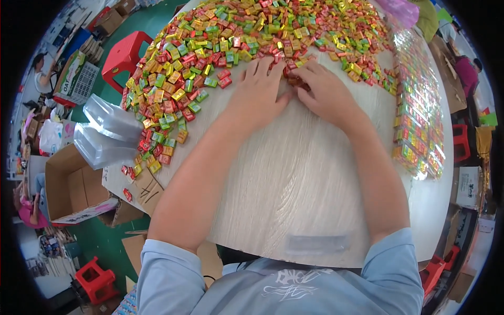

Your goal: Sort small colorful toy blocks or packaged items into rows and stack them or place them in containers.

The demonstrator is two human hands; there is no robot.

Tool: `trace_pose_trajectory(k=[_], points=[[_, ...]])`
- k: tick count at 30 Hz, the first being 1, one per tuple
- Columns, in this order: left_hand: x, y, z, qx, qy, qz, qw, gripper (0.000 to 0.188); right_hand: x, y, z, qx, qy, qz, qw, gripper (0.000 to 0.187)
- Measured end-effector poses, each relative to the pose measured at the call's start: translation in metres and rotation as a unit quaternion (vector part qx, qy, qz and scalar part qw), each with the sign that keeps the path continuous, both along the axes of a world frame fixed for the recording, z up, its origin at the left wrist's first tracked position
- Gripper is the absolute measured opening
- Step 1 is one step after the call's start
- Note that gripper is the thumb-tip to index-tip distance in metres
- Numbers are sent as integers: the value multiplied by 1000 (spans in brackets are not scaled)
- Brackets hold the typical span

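Note:
A large heap of small foil-wrapped blocks [220, 44], red, green, yellow and orange, covers the far part of the table [283, 173]. At the heap's near edge my left hand [256, 97] lies with its fingers stretched over some red blocks and its thumb pointing toward the other hand. My right hand [326, 93] is bent around a few dark red blocks [296, 81], which sit between its thumb and fingers. Those fingers partly hide the blocks. On the right of the table lie clear-wrapped packs [415, 105] filled with rows of the same coloured blocks.
Clear plastic trays or sleeves [107, 131] overhang the table's left side, above an open cardboard box [76, 186]. A cardboard piece [148, 190] lies at the left edge. Red stools [123, 58] stand around. Several people are farther off, and pink plastic [401, 11] lies at the far right.

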State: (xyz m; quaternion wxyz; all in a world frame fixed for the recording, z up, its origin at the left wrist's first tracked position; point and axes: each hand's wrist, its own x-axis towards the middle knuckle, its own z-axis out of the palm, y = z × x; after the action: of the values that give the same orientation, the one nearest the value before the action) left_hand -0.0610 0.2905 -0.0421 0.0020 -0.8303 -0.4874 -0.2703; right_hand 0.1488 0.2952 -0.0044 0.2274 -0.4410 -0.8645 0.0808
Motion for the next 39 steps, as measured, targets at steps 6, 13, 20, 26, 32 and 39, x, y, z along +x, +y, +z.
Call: trace_pose_trajectory(k=[6, 13, 20, 26, 32, 39], points=[[-1, -8, 19, 10, 4, -49, 999, 64, 15, 15, -6, -115, 100, 51, 987, 26], [2, -9, 29, 56, -14, -86, 995, 46, 14, 9, -1, -160, 178, -15, 971, 14], [-1, -9, 30, -12, 55, -119, 991, 32, 27, 14, 3, -223, 77, 35, 971, 18], [-1, -10, 27, -5, 17, -134, 991, 31, 18, 8, 19, -254, 31, -8, 967, 19], [3, -16, 34, -145, -82, -175, 970, 37, 18, 6, 20, -259, 65, -10, 964, 13], [1, -18, 37, -145, -86, -171, 971, 47, 15, 9, 10, -222, 86, 59, 970, 14]])
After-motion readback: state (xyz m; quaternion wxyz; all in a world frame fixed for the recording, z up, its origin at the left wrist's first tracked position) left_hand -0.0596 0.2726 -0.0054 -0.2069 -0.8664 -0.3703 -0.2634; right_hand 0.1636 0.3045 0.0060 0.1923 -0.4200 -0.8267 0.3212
